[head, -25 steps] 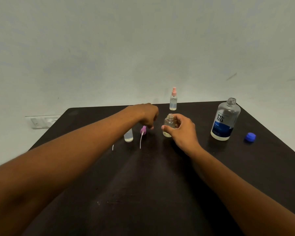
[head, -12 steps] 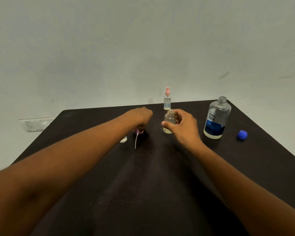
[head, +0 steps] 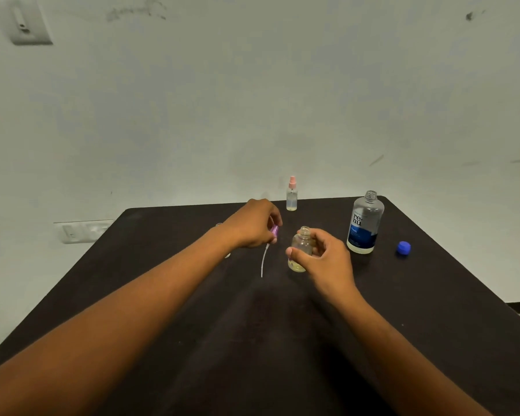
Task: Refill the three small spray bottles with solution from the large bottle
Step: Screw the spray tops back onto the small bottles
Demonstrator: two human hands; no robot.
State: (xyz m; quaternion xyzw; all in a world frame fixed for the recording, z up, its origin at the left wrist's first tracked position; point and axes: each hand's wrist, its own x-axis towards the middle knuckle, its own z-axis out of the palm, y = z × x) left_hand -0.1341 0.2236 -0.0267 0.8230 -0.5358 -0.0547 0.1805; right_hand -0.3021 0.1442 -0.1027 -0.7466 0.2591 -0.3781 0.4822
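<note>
Your right hand (head: 327, 259) is wrapped around a small clear uncapped spray bottle (head: 301, 250) with a thin layer of yellowish liquid at its bottom, thumb on the near side and fingers curled behind it; the bottle stands upright near the middle of the dark matte counter (head: 433, 310), and whether its base touches the surface or sits just above it cannot be told. Your left hand (head: 254, 225) is just to the left of it, fingers pinched closed on a purple spray pump head (head: 273, 230) whose thin white dip tube (head: 264, 261) hangs down and toward you, its lower end near the counter. Behind both hands, close to the far edge, a small clear spray bottle with a pink pump top (head: 291, 195) stands upright with its top on. Toward the far right corner stands the large clear bottle with a blue label (head: 364, 225), its neck open and liquid filling only its lower part. Its round blue cap (head: 403, 247) lies on the counter to the right of it, apart from the bottle and nearer the right edge. Part of another small clear item (head: 227, 255) peeks out just beyond your left forearm, too hidden to identify.
</note>
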